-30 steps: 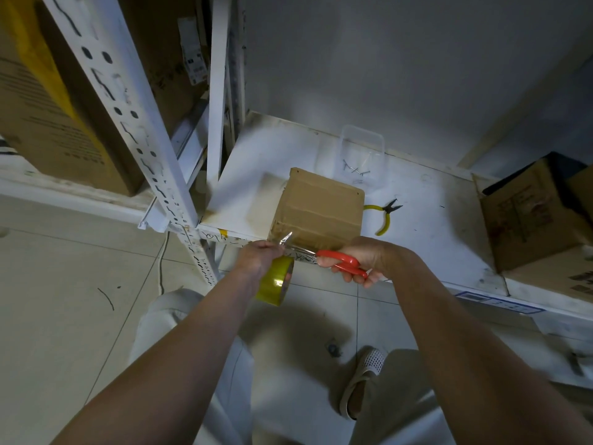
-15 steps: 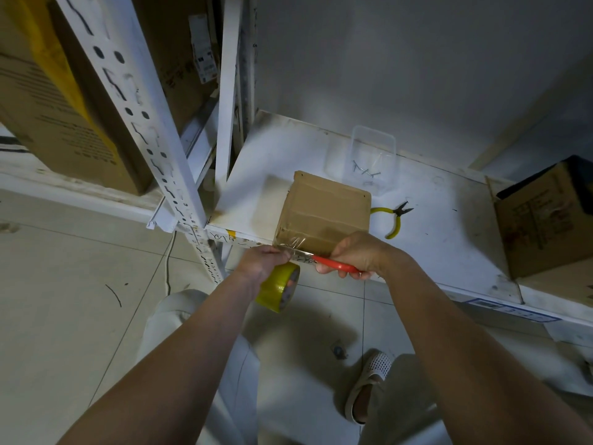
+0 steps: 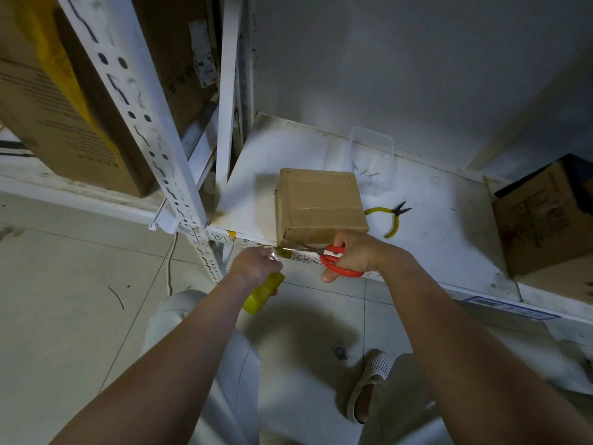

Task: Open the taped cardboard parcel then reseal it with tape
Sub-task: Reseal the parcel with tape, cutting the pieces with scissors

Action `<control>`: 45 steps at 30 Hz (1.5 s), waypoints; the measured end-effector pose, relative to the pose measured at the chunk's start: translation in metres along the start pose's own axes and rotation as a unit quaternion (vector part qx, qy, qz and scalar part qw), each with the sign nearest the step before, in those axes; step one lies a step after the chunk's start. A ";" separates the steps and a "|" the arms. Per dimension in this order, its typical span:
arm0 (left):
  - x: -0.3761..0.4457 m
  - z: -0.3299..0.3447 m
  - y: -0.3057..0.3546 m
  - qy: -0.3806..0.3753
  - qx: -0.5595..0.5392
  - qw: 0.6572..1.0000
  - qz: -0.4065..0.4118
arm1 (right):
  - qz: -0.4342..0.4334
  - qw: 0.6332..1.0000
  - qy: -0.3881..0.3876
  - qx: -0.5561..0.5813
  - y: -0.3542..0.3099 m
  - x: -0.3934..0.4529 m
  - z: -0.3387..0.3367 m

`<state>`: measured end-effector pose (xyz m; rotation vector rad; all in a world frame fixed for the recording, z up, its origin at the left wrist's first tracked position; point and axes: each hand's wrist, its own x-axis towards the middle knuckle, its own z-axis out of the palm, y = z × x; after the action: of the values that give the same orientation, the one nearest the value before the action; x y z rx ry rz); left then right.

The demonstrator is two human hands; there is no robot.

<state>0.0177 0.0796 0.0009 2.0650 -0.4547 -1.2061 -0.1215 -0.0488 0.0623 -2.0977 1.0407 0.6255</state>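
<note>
A small brown cardboard parcel [image 3: 317,205] with clear tape over its top stands at the front edge of a white shelf [image 3: 449,239]. My left hand [image 3: 256,264] grips a yellow tape roll [image 3: 263,293] just below the shelf edge, and a strip of tape stretches from it to the parcel's front bottom corner. My right hand [image 3: 353,255] holds red-handled scissors [image 3: 333,260], with the blades at that strip close to the parcel. The blade tips are hard to make out.
Yellow-handled pliers [image 3: 390,216] lie right of the parcel. A clear plastic tub [image 3: 372,162] with nails stands behind it. An open carton [image 3: 545,220] sits at the shelf's right. A perforated white rack post [image 3: 154,149] and large boxes [image 3: 64,107] stand left. Tiled floor below.
My right hand has shifted right and spread the scissor handles, with the blades still at the tape strip. My left hand has drawn the roll slightly down and left.
</note>
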 end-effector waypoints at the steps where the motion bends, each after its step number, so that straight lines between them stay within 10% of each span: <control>1: -0.001 0.000 -0.001 0.004 0.006 1.000 -0.002 | 0.002 1.000 0.003 -0.021 0.000 -0.003 -0.001; 8: -0.001 0.008 -0.009 0.046 -0.006 0.999 0.009 | 0.119 0.983 -0.066 -0.119 0.039 0.006 0.001; 15: -0.009 0.021 -0.006 0.106 -0.081 0.991 -0.017 | 0.312 0.922 0.225 0.053 0.105 0.005 0.022; 25: 0.007 0.016 -0.004 0.237 -0.078 0.968 0.016 | 0.219 0.890 0.368 0.157 0.091 0.060 0.035; 30: 0.014 0.016 0.002 0.234 -0.121 0.964 0.026 | 0.079 0.793 0.599 0.078 0.056 0.059 0.032; 35: 0.016 0.012 0.002 0.220 -0.168 0.960 0.038 | -0.166 0.879 0.441 -0.079 0.010 0.072 0.052; 45: 0.022 0.002 -0.003 0.212 -0.228 0.950 0.024 | -0.100 0.899 0.417 -0.091 -0.001 0.079 0.054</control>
<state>0.0267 0.0676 -0.0159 1.8191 -0.0161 -0.7185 -0.0827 -0.0447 -0.0250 -2.6668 1.1987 -0.3520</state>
